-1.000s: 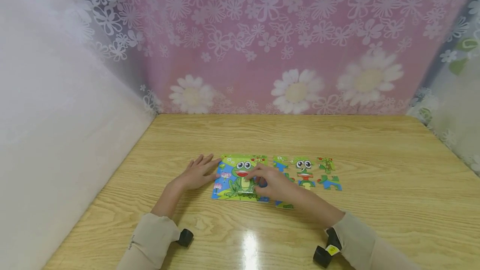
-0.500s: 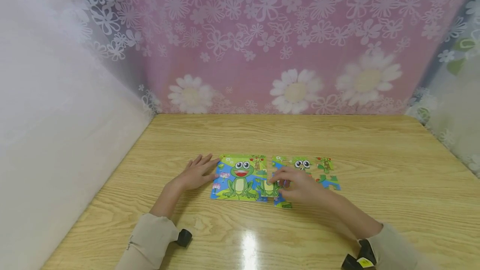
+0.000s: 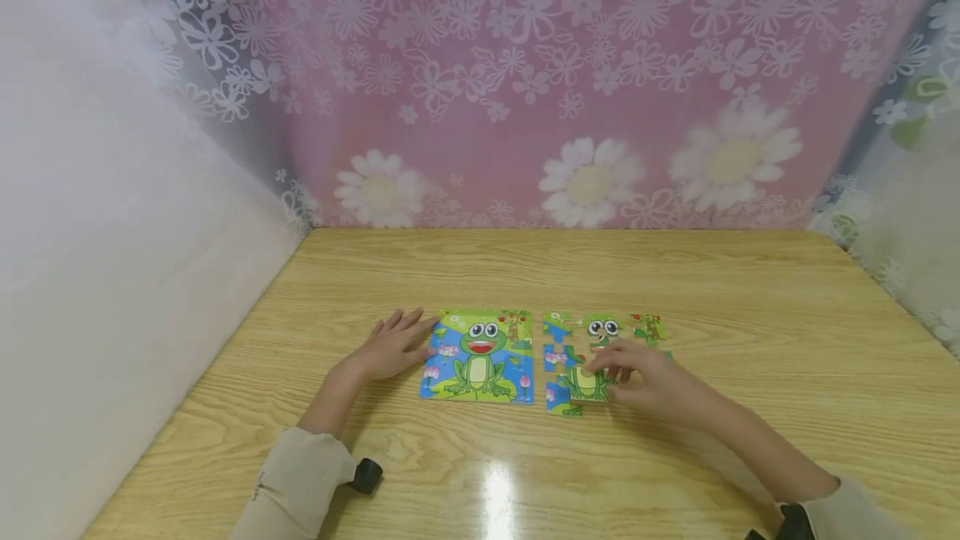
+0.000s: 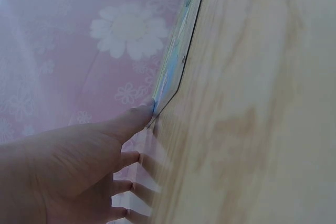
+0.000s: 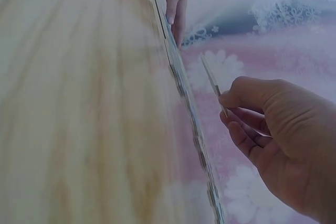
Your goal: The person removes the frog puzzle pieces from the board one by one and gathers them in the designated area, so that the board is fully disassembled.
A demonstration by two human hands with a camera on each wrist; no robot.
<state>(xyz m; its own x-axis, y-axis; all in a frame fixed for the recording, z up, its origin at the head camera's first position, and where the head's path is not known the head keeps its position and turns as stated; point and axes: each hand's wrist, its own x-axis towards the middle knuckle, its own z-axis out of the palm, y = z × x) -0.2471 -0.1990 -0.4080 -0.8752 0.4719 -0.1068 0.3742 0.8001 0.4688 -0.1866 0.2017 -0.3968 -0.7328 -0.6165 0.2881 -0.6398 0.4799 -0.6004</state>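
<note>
Pinched between the thumb and fingers of my right hand (image 3: 656,377) is a puzzle piece (image 3: 587,384) showing the frog's green legs and pale belly. In the right wrist view this piece (image 5: 211,75) appears edge-on, raised above the table. Below it lie spaced-out puzzle pieces (image 3: 556,358), partly covered by my hand. My left hand (image 3: 386,350) rests on the table with its fingers spread, its fingertips at the left edge of the frog picture board (image 3: 450,377). In the left wrist view, the thumb touches the board's corner (image 4: 160,103).
A wood-grain table (image 3: 420,473) carries everything. Behind it hangs a pink flowered cloth (image 3: 480,107), with a white cloth (image 3: 150,273) along the left side. A piece with the frog's eyes (image 3: 603,328) and a tree piece (image 3: 649,327) lie at the far side of the group.
My right hand has moved right with the pinched piece, from over the frog picture board to over the spaced-out pieces. The left hand has stayed in place.
</note>
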